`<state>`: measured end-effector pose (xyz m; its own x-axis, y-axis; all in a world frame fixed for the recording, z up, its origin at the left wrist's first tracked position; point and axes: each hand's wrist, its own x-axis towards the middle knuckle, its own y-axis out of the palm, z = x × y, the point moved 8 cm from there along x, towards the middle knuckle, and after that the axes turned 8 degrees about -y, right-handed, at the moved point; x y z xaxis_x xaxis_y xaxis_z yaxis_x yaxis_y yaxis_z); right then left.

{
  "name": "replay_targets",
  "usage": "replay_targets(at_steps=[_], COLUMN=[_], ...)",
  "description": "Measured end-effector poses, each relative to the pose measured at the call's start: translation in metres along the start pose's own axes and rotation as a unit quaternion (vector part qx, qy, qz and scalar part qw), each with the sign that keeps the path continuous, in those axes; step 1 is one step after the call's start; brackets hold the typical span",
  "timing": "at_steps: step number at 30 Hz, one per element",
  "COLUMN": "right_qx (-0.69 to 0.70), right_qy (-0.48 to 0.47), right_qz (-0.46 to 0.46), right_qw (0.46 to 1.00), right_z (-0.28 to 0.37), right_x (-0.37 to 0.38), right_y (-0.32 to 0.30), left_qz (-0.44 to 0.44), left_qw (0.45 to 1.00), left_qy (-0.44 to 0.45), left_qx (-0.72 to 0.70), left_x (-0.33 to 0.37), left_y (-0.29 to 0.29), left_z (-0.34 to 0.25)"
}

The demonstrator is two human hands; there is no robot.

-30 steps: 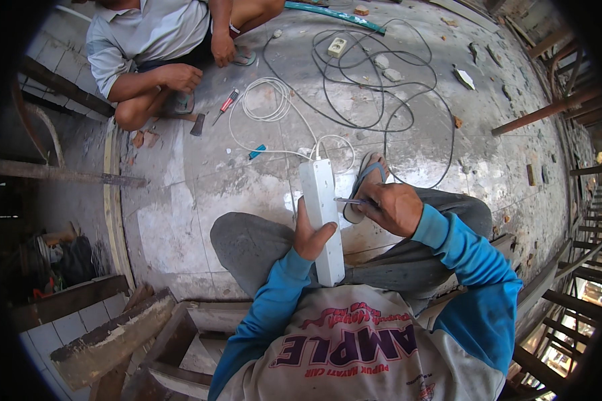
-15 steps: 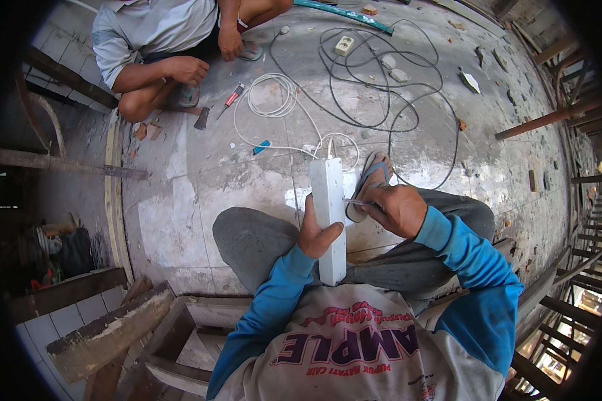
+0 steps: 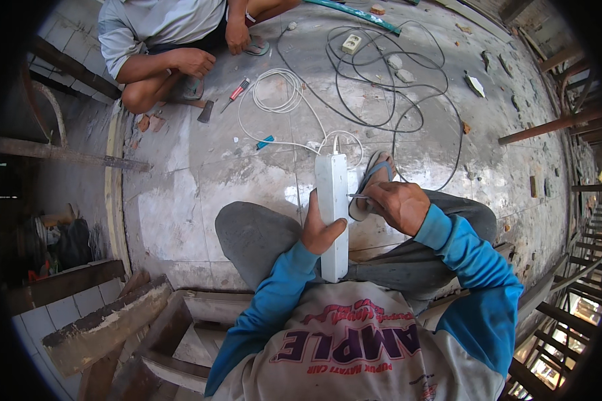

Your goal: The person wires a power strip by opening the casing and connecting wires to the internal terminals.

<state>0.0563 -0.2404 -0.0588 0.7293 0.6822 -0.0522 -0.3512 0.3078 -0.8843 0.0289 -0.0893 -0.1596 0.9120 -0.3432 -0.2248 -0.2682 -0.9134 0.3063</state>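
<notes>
My left hand [image 3: 320, 230] is wrapped round a long white power strip [image 3: 333, 179], held upright between my knees with its far end away from me. Small dark spots run along the strip's face. A white cable [image 3: 284, 144] leaves its far end and lies coiled on the floor. In my right hand [image 3: 403, 206] is pinched a screwdriver [image 3: 359, 196], its thin metal shaft pointing left at the strip's right side. My fingers hide its handle, and I cannot tell whether the tip touches the strip.
A red-handled screwdriver [image 3: 236, 92], a teal lighter-like object [image 3: 265, 142] and a hatchet [image 3: 206, 112] lie on the dirty tiles. Black cable [image 3: 394, 123] with a cream socket [image 3: 351, 44] loops at far right. Another person's hand [image 3: 192, 62] rests at far left. Wooden beams [image 3: 107, 324] stand near left.
The view has shifted slightly, so the floor things sit a little further right. Both hands keep their hold on the power strip and the screwdriver; little else has moved.
</notes>
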Motion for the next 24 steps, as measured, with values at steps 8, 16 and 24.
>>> replay_targets(at_steps=[8, 16, 24], right_qx=[0.406, 0.061, 0.101], right_qy=[0.195, 0.082, 0.005], right_qz=[0.035, -0.047, -0.032], right_qw=[0.892, 0.994, 0.994], right_z=[-0.035, 0.003, 0.042], right_x=[-0.012, -0.003, -0.022], right_y=[0.026, -0.016, -0.016], left_qz=[0.008, -0.028, -0.083], left_qw=[0.999, 0.999, 0.976], left_qy=[0.043, 0.019, -0.084], left_qx=[0.019, -0.005, -0.183], left_x=[0.001, 0.002, 0.007], left_y=[0.005, -0.008, -0.022], left_z=[-0.012, -0.004, 0.004])
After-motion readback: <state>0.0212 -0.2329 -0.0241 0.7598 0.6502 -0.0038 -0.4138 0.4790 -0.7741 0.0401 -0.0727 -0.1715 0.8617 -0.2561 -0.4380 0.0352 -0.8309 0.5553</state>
